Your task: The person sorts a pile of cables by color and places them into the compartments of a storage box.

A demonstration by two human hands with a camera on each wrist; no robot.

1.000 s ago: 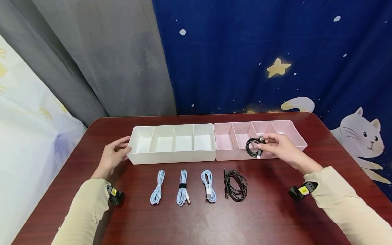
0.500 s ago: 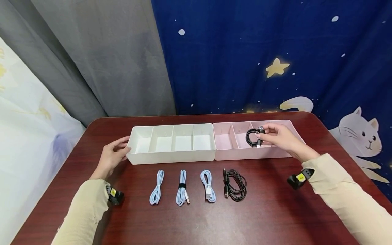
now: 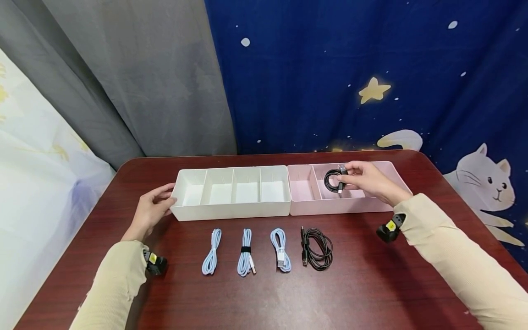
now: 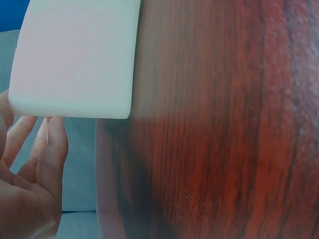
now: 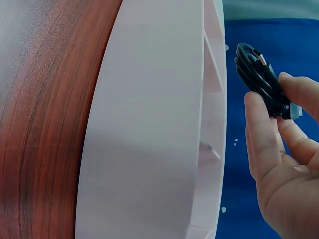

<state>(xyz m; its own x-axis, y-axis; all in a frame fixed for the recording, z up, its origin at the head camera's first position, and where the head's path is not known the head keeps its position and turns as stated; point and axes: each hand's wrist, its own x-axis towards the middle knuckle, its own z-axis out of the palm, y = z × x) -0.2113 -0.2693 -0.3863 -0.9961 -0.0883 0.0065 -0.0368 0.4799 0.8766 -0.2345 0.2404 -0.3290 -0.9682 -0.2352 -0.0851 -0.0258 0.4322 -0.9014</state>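
One black, coiled, metal-tipped cable (image 5: 261,79) | pinched: right fingers (image 5: 263,134) | touching white box (image 3: 231,211): left fingers (image 4: 52,154)

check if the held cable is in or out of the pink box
Out: the right hand holds the black cable; the right wrist view shows blue curtain between it and the pink box.

Shows grey curtain (image 3: 165,82) at rear left, in folds. Meets dark-blue curtain (image 3: 301,91) to the right, printed with yellow star (image 3: 374,90), white dots (image 3: 245,42) and pale cat (image 3: 484,178). Includes white sheet (image 3: 37,201) at far left, faintly marked yellow and violet. Has reddish-brown, wood-grained table (image 3: 350,288) in front, round-cornered at rear. Reflects pale light at lower centre.
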